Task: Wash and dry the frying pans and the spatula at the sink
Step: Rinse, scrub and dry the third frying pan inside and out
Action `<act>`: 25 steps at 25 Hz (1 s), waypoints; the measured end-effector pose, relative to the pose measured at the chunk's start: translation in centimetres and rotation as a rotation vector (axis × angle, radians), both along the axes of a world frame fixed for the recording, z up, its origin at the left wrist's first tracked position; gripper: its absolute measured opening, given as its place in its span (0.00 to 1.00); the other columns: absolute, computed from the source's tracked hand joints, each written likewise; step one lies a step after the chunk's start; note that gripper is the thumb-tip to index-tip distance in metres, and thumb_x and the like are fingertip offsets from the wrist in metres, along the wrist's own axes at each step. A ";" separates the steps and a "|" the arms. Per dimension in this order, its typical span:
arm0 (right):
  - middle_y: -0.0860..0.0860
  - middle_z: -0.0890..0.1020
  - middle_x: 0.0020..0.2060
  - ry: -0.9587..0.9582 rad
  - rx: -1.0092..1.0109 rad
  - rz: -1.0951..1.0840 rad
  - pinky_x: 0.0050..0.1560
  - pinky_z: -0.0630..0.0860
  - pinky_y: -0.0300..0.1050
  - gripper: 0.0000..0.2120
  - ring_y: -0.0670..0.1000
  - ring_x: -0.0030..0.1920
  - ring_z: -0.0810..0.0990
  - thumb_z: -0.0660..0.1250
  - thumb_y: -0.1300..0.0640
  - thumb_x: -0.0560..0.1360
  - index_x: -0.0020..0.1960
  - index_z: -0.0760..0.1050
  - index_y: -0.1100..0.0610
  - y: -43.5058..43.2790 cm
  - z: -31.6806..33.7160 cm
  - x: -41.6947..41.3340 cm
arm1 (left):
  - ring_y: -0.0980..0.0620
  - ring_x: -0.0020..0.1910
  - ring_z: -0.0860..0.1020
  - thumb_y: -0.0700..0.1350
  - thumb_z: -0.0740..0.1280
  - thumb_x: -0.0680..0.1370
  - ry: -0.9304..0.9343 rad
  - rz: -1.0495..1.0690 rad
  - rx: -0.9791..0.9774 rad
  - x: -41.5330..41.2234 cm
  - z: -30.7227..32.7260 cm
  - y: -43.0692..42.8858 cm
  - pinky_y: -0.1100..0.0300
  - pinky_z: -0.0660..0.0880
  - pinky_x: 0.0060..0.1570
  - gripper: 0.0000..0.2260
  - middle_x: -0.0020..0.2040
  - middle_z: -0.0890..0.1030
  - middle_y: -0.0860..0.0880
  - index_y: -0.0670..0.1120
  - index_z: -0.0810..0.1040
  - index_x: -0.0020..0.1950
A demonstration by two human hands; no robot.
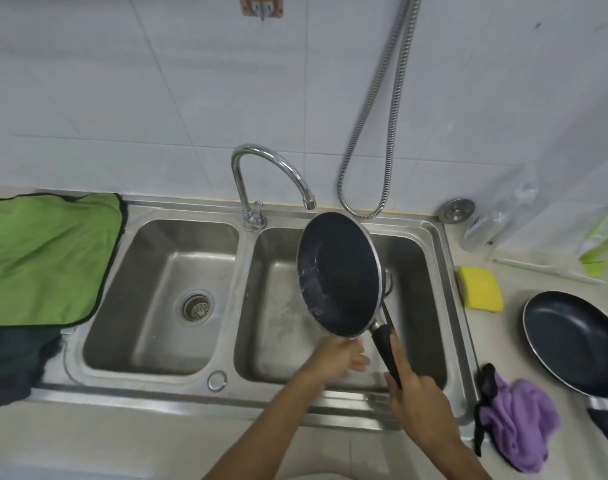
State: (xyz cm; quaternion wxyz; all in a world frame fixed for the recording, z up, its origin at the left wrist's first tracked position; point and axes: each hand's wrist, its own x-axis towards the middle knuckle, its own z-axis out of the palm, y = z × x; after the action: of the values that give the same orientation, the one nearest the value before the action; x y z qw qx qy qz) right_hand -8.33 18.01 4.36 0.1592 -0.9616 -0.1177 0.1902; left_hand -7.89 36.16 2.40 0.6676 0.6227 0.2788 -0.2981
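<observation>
Over steel sink [434, 233], round black pan [340, 271], right hand [413, 389]

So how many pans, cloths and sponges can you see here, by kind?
Pans: 2, held pan and counter pan
Cloths: 3, green cloth, dark cloth, purple cloth
Sponges: 1, yellow sponge
Total: 6

Two bare forearms come in from the near edge, no sleeves in view, none up to frame edge. No watch, rings, gloves or bands seen on either. Left hand [337, 358] blurred, so fingers indistinct. Right hand [411, 389] sharper; nails short, unpainted as far as visible.
</observation>
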 end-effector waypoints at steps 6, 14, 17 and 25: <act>0.47 0.84 0.42 -0.143 -0.153 0.100 0.35 0.74 0.43 0.44 0.48 0.34 0.80 0.62 0.54 0.81 0.81 0.31 0.46 0.8 1.3 -1.8 | 0.54 0.48 0.87 0.51 0.67 0.82 -0.064 0.218 -0.065 -0.1 0.7 -4.3 0.59 0.78 0.51 0.14 0.52 0.88 0.48 0.42 0.84 0.59; 0.49 0.82 0.54 -0.206 -0.310 0.157 0.29 0.70 0.42 0.46 0.49 0.29 0.73 0.69 0.60 0.72 0.83 0.49 0.43 0.4 3.7 -2.8 | 0.55 0.57 0.85 0.54 0.59 0.85 -0.144 0.214 -0.193 -2.0 1.2 -5.0 0.57 0.76 0.57 0.17 0.55 0.88 0.51 0.47 0.84 0.60; 0.49 0.79 0.56 -0.198 -0.296 0.154 0.36 0.75 0.41 0.44 0.49 0.35 0.76 0.64 0.57 0.76 0.82 0.41 0.40 0.3 4.3 -3.6 | 0.54 0.58 0.84 0.54 0.56 0.86 -0.161 0.200 -0.243 -2.5 1.2 -5.1 0.55 0.76 0.60 0.20 0.57 0.87 0.52 0.46 0.83 0.62; 0.48 0.78 0.57 -0.221 -0.237 0.056 0.35 0.72 0.42 0.43 0.49 0.35 0.72 0.63 0.58 0.76 0.81 0.42 0.39 0.4 4.4 -5.2 | 0.51 0.60 0.84 0.52 0.56 0.86 -0.174 0.191 -0.268 -3.1 1.4 -5.4 0.51 0.75 0.64 0.18 0.58 0.87 0.50 0.46 0.83 0.63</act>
State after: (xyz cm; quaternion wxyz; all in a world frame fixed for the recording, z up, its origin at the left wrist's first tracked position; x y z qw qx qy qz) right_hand -13.51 18.39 8.73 0.0254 -0.9850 -0.1380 0.1001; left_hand -10.94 30.75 3.78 0.7915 0.5223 0.2356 -0.2127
